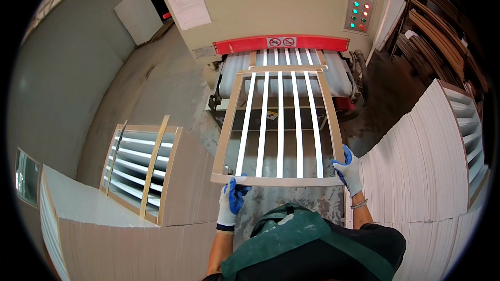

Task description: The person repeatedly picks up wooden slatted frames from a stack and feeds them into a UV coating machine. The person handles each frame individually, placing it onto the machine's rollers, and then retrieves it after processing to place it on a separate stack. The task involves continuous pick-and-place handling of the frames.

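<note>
Between my hands is a slatted frame [280,181] with a tan wooden border and several white slats running away from me. Its far end rests at the conveyor belt [337,75] of a large beige machine. Gloved in white and blue, my left hand [232,200] grips the near left corner. My right hand [349,170], in a matching glove, holds the right side rail close to the near right corner. Beyond it, another slatted frame [287,67] lies on the belt, partly under the machine's red guard bar [281,43].
A control panel [360,9] with lit buttons is at the machine's upper right. Tall stacks of frames stand close by: a left stack [135,244] with two loose strips [154,166] on top, and a right stack [416,171]. Brown curved boards [432,36] fill a rack at far right.
</note>
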{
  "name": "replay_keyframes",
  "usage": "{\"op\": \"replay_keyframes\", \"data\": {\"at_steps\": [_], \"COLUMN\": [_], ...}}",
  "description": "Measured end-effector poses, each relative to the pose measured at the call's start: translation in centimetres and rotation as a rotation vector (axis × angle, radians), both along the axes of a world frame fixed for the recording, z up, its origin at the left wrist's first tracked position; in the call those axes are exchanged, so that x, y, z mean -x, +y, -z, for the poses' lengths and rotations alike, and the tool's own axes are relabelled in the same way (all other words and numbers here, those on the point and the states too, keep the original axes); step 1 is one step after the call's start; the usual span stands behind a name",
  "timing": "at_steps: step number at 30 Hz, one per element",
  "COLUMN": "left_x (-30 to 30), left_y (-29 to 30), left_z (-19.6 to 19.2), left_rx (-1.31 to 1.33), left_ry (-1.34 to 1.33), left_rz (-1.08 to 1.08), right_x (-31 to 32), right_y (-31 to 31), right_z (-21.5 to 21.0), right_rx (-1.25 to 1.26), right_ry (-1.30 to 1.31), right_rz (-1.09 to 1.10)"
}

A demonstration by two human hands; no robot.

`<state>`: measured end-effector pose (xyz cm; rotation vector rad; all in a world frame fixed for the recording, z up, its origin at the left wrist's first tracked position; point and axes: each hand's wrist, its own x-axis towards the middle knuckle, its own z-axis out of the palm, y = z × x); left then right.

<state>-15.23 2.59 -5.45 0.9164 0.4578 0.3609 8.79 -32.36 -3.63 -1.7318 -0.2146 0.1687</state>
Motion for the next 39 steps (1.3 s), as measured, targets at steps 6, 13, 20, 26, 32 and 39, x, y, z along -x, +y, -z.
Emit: {"op": "replay_keyframes", "data": {"at_steps": [6, 13, 20, 26, 32, 39], "left_x": [-2.8, -6.3, -9.7, -10.9, -8.0, -1.1], "left_y": [0.3, 1.0, 2.3, 3.1, 2.8, 1.7], "left_z": [2.8, 3.9, 6.3, 8.0, 9.5, 10.8], "left_rx": [0.094, 0.058, 0.162, 0.208, 0.325, 0.325], "left_ry": [0.038, 0.074, 0.056, 0.046, -0.015, 0.125], "left_rz": [0.053, 0.095, 0.1, 0.123, 0.094, -0.033], "right_x": [-3.1, -7.0, -9.9, -13.4, -16.6, -20.8], "right_y": [-0.2, 1.3, 3.5, 4.9, 6.0, 7.0], "right_z": [2.9, 4.1, 3.2, 5.5, 7.1, 8.8], "right_rx": [0.01, 0.361, 0.927, 0.934, 0.911, 0.863], "right_ry": [0.003, -0.172, -0.158, -0.295, -0.21, -0.276], "right_rz": [0.002, 0.006, -0.073, -0.1, -0.1, -0.089]}}
